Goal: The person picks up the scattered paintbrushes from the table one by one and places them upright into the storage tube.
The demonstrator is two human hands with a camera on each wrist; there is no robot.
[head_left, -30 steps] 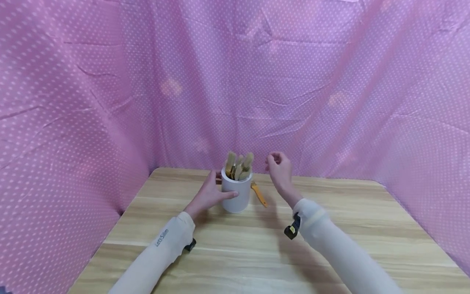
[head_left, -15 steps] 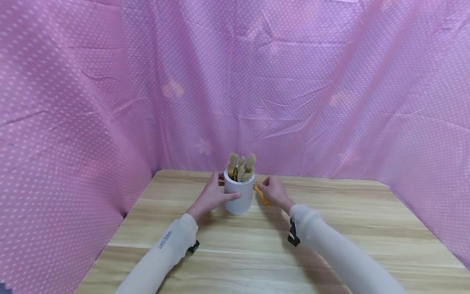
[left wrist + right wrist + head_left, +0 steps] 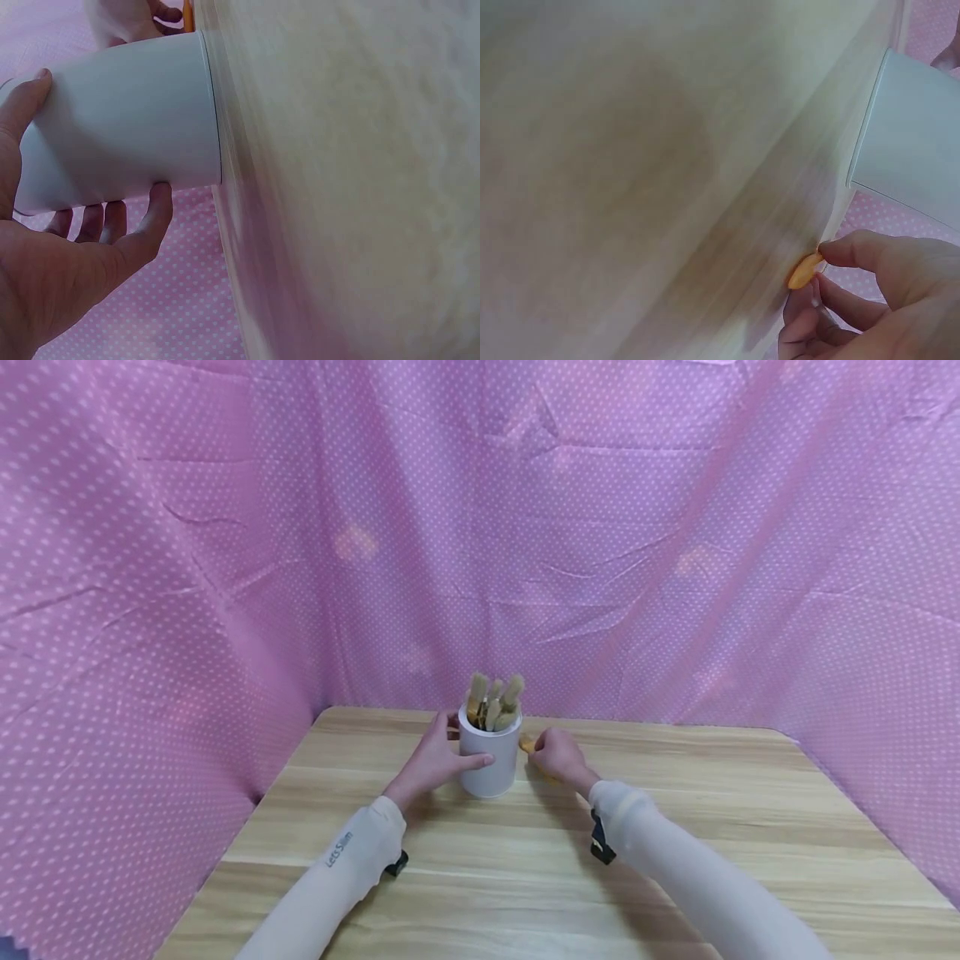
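Note:
A white cylindrical pot (image 3: 487,768) stands upright on the table, several paintbrushes (image 3: 513,691) in it with their pale bristles up. My left hand (image 3: 433,758) holds the pot from the left. In the left wrist view its thumb lies along one side of the pot (image 3: 127,124) and its fingers bend against the opposite side. Just right of the pot, my right hand (image 3: 558,753) pinches an orange-handled paintbrush (image 3: 805,271) between thumb and fingers, low at the tabletop. Most of this brush is hidden behind the hand in the head view.
The wood-grain table (image 3: 480,877) reaches back to a pink polka-dot cloth (image 3: 585,543), which hangs behind it and at both sides. Close beyond the pot runs the table's back edge. Dark wrist cameras sit under both pale sleeves (image 3: 352,843).
My right hand has come down from above the table onto the orange-handled paintbrush and pinches it. My left hand keeps its hold on the pot.

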